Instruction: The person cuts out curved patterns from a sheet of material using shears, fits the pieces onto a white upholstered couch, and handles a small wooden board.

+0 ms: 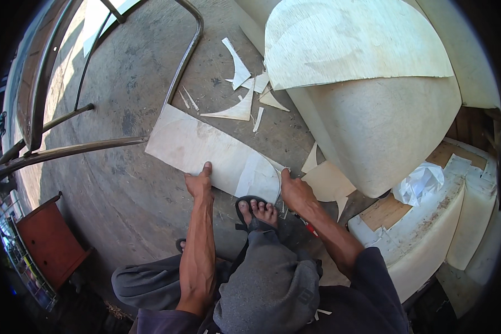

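A long, pale thin board [206,145] lies aslant on the floor in front of me, rounded at its right end. A whiter patch [256,173] covers part of that end. My left hand [199,182] is closed on the board's near edge, thumb on top and fingers curled underneath. At the rounded end, my right hand [296,192] is closed on the rim, where a narrow sliver of board [274,163] stands slightly apart from the curve. What lies under its fingers is partly hidden. My sandalled foot [257,211] is at the board's near right corner.
Pale offcuts [239,108] lie scattered beyond the board. A metal tube frame [94,147] stands at the left, near a red-brown panel [50,242]. Large curved pale panels [373,122] fill the right. A red-handled tool [310,227] lies beneath my right forearm.
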Demonstrator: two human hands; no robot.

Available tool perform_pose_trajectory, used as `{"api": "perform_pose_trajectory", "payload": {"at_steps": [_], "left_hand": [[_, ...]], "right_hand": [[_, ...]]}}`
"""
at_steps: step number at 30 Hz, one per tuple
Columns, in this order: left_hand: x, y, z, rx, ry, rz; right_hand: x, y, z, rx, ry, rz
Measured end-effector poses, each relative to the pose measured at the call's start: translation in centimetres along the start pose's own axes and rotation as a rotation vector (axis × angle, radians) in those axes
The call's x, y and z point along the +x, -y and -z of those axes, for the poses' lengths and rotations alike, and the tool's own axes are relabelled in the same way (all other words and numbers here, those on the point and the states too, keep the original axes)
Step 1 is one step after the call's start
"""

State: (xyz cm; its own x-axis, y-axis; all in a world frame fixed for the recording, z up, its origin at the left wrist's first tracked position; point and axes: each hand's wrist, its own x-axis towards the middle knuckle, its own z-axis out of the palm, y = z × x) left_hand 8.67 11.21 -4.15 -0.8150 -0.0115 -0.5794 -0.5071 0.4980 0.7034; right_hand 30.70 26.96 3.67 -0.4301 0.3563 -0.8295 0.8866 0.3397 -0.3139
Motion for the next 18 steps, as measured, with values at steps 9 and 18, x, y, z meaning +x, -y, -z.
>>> {"api": "perform_pose_trajectory", "payload": {"at_steps": [9,18], "left_hand": [[0.9,0.3,0.1,0.029,0.009,-0.004],[-0.4,-0.4,-0.3,-0.027,0.028,0.002]], "right_hand": [[-1.6,-0.3,-4.4,0.143,-0.110,-0.105],[-4.1,0.1,-8.7,0.370,-0.192,-0.203]]}}
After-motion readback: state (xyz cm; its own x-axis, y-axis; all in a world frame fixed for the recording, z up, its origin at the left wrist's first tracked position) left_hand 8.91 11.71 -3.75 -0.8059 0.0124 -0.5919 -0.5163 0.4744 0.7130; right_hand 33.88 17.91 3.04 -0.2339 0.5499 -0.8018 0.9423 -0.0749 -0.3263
